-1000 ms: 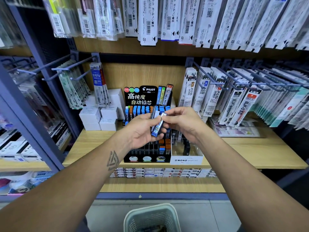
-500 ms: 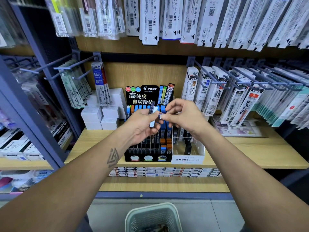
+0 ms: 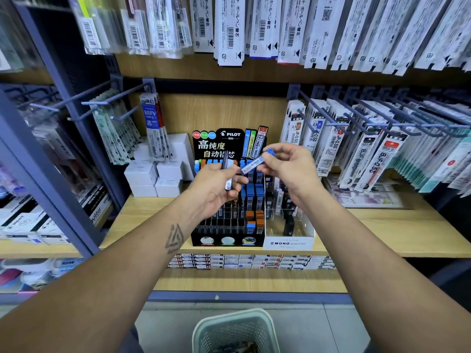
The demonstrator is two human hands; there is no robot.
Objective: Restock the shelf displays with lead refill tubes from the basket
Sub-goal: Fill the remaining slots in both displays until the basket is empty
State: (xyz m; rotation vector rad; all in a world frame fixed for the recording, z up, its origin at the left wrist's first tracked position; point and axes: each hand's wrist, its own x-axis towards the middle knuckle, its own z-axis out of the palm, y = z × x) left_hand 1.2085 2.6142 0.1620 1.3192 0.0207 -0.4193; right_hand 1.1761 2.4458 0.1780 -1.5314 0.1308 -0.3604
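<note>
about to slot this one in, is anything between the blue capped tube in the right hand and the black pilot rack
The left hand, holding more tubes, hangs right above the rack, below and left of the blue-capped tube that the right hand pinches. Otherwise nothing visible blocks it.

The light is bright and even, seemingly from overhead, with a cool bluish cast on the metal frame at nine o'clock. Shadows are soft: a dark band sits under the upper wooden shelf at twelve o'clock, and the recess at three o'clock falls nearly black. Glossy hanging packets along the top catch pale glare, washing out their print. The centre is sharpest, where the black display stand shows readable lettering. Wide-angle distortion bends the shelf lines and stretches things toward the edges; the forearms at seven and five o'clock look swollen and soft. The basket at six o'clock is slightly blurred.
</note>
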